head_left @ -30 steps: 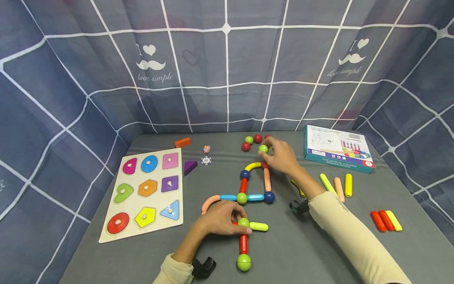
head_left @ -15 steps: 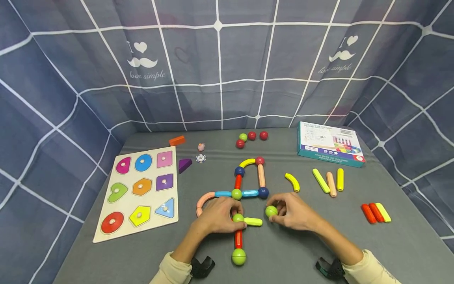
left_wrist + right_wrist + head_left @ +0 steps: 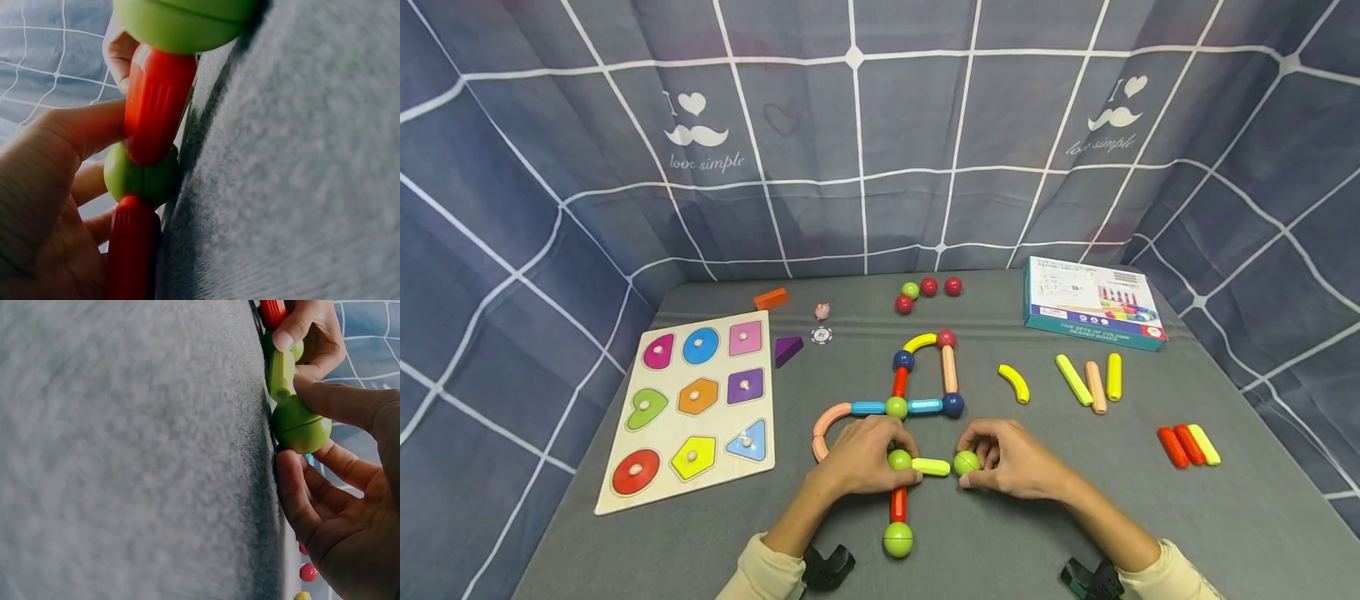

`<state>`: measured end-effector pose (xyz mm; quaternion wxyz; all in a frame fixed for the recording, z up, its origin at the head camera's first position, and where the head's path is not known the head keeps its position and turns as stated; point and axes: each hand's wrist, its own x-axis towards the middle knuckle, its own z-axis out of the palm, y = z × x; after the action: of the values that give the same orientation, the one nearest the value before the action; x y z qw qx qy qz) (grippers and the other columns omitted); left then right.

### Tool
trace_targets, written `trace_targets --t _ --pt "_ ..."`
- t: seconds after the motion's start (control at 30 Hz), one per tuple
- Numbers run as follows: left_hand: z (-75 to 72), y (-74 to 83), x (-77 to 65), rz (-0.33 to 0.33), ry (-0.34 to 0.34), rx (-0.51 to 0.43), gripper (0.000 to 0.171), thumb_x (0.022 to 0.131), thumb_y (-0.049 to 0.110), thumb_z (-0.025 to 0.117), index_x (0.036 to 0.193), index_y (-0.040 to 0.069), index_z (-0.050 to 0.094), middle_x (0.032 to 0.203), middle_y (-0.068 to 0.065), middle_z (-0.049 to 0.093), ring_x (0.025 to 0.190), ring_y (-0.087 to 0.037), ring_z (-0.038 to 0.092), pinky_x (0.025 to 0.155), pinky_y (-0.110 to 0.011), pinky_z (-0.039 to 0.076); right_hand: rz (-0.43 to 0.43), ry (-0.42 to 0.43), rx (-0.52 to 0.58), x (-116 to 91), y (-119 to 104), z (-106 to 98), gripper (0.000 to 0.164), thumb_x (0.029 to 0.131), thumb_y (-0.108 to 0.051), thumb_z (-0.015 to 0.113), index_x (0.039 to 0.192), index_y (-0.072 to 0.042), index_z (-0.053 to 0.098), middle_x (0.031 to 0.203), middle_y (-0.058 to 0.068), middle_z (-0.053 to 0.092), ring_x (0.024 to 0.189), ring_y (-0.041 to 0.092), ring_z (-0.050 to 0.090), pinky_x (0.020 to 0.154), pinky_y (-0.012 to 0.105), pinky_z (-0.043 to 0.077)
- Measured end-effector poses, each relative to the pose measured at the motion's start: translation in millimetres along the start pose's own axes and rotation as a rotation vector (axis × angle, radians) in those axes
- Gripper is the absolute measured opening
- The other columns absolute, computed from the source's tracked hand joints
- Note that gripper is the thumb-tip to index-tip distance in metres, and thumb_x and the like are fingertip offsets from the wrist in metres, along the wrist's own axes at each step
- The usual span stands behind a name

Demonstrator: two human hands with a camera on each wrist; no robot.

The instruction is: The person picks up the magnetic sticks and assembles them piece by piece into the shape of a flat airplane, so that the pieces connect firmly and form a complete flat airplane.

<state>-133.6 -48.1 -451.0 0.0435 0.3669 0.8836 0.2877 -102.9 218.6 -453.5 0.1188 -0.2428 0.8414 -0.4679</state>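
Note:
My left hand pinches a green ball between thumb and fingers; a yellow-green rod points right from that ball. Toward me, a red rod joins it to another green ball. In my right hand a green ball is pinched, right at the free end of the yellow-green rod. Farther back, joined rods and balls form a closed shape, with a green ball, blue rods and a blue ball. A pink curved rod is partly hidden by my left hand.
A wooden shape puzzle board lies at the left. Loose red balls sit at the back. To the right are a yellow curved rod, several straight rods and a box.
My right hand has carried the green ball from the loose balls at the back toward me, then left to the yellow-green rod's end. My left hand keeps its hold.

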Motion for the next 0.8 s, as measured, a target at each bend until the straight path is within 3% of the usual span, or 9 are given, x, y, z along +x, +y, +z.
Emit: trace_targets --t 0.17,0.37,0.6,0.7,0.8 --pt "0.1 -0.8 1.0 -0.005 0.001 -0.034 0.017 0.072 0.042 0.078 0.079 0.028 0.071 0.076 0.021 0.056 0.068 -0.004 0.05 0.054 -0.021 0.037 -0.003 0.007 0.034 -1 3 1 0.031 0.072 -0.024 0.084 0.094 -0.017 0.064 0.074 0.003 0.06 0.061 0.011 0.055 0.052 0.028 0.049" --pt "0.8 -1.4 1.0 -0.01 -0.001 -0.07 0.017 0.072 0.042 0.078 0.078 0.028 0.069 0.07 0.018 0.054 0.061 -0.002 0.043 0.05 -0.021 0.034 -0.01 0.012 0.036 -1 2 4 0.031 0.074 -0.026 0.083 0.097 -0.016 0.065 0.073 0.004 0.06 0.061 0.009 0.055 0.052 0.027 0.05" --pt "0.3 -2.1 1.2 -0.008 -0.001 -0.072 0.016 0.072 0.04 0.078 0.076 0.028 0.067 0.064 0.014 0.052 0.059 -0.003 0.042 0.048 -0.021 0.032 -0.01 0.04 0.066 -3 3 -4 0.033 0.079 -0.023 0.079 0.106 -0.01 0.064 0.089 0.004 0.063 0.068 0.014 0.058 0.056 0.028 0.051" --pt "-0.4 -2.6 1.4 -0.013 -0.003 -0.065 0.016 0.072 0.04 0.078 0.076 0.029 0.067 0.064 0.013 0.052 0.059 -0.003 0.041 0.048 -0.022 0.032 0.015 0.147 0.019 -9 7 -22 0.029 0.083 -0.021 0.075 0.106 -0.007 0.064 0.092 0.004 0.064 0.07 0.016 0.059 0.056 0.028 0.05" --pt "0.0 -3.7 1.5 -0.014 -0.008 -0.07 0.017 0.073 0.041 0.078 0.077 0.03 0.067 0.065 0.014 0.052 0.06 -0.003 0.042 0.049 -0.022 0.032 0.069 0.356 -0.144 -17 16 -53 0.022 0.086 -0.018 0.072 0.102 -0.005 0.066 0.087 0.003 0.064 0.069 0.014 0.059 0.055 0.026 0.048"
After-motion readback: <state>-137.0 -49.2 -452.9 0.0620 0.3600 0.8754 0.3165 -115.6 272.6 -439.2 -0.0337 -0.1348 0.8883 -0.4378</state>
